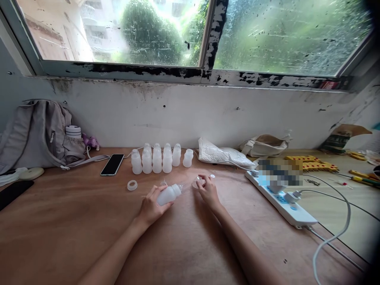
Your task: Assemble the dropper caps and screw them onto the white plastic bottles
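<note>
Gripping the bottle (168,195) in your left hand (152,205), you angle its long axis neck-first toward your right hand (210,192), which touches a translucent ring (195,183), its grip unclear.

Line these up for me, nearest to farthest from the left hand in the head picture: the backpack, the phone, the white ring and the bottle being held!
From the left hand:
1. Bottle: in its grip
2. White ring: just left, on the table
3. Phone: farther left and back
4. Backpack: far left, by the wall
</note>
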`<state>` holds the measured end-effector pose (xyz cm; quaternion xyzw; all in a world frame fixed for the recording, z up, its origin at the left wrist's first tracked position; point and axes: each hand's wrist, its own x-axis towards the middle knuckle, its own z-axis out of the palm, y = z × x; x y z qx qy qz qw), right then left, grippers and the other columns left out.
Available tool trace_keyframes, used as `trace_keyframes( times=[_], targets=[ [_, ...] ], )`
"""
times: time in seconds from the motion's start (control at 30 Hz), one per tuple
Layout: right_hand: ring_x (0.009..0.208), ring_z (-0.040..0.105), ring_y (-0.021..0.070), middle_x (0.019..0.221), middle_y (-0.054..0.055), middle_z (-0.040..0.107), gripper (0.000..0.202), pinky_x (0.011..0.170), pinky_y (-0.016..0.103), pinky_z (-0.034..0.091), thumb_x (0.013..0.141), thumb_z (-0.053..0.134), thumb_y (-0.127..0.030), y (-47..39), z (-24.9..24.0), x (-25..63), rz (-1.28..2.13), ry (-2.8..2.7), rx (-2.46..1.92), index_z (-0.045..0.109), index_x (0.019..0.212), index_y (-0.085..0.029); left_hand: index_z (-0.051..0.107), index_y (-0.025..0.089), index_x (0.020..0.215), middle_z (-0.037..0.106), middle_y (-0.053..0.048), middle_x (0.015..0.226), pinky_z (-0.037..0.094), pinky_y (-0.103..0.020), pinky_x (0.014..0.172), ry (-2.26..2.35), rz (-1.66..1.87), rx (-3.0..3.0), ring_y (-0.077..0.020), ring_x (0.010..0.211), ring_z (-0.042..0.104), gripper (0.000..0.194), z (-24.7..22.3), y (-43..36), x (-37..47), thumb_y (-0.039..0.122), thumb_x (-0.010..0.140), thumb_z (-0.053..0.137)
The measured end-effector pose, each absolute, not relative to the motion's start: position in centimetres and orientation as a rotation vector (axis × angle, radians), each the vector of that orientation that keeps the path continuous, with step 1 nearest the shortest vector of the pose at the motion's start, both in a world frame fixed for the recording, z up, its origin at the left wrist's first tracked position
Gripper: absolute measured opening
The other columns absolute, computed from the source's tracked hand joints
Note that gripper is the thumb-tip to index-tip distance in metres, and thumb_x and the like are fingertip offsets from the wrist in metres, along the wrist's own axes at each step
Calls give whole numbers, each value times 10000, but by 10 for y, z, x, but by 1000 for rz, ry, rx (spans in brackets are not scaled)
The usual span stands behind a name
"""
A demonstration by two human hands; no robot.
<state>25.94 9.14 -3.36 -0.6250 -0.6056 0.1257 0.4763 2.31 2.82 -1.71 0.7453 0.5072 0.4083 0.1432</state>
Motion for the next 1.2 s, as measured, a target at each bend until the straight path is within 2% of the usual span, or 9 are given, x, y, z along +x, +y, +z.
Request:
trace_keyframes(
  times=[0.13, 0.3, 0.57, 0.83, 1.03, 1.2],
  targets=[
    [675, 539, 169, 903, 75, 553, 354, 567, 327, 477, 725, 548, -377, 84, -23, 250, 651, -1274, -1227, 540, 1011, -169, 489, 248, 1053, 610, -20, 975, 480, -306, 741, 1446, 1166, 2079, -197, 880, 591, 457, -16, 34, 11, 355, 644, 664],
    [694, 562, 165, 832, 44, 598, 338, 559, 305, 484, 661, 650, -376, 68, -12, 229, 1100, -1087, -937, 598, 930, -178, 528, 228, 996, 623, -23, 974, 467, -305, 758, 1424, 1172, 2116, -195, 886, 589, 374, -15, 38, 3, 344, 662, 650],
    [661, 571, 147, 787, 25, 599, 303, 543, 279, 486, 675, 655, -340, 58, -16, 215, 1225, -1182, -937, 613, 921, -170, 535, 229, 1012, 622, -24, 998, 467, -293, 763, 1371, 1194, 2187, -192, 894, 587, 379, -17, 38, 4, 314, 663, 655],
    [600, 555, 135, 742, 18, 598, 324, 485, 257, 464, 623, 678, -397, 58, -17, 213, 1269, -1125, -998, 634, 847, -167, 534, 217, 1012, 619, -35, 984, 468, -302, 782, 1333, 1200, 2207, -192, 896, 587, 372, -16, 36, 4, 293, 668, 652],
    [604, 570, 177, 721, 62, 613, 401, 481, 287, 455, 723, 513, -540, 60, -14, 218, 1481, -912, -1012, 643, 739, -161, 536, 218, 1013, 627, -36, 982, 466, -296, 785, 1163, 1159, 2255, -189, 896, 587, 387, -13, 32, 6, 312, 659, 660],
    [663, 603, 213, 776, 88, 662, 485, 564, 314, 446, 745, 439, -591, 57, -8, 216, 1749, -985, -997, 647, 774, -154, 559, 227, 1009, 629, -41, 983, 476, -308, 764, 1087, 1073, 2284, -197, 888, 587, 393, -14, 29, 8, 322, 642, 665]
  ],
)
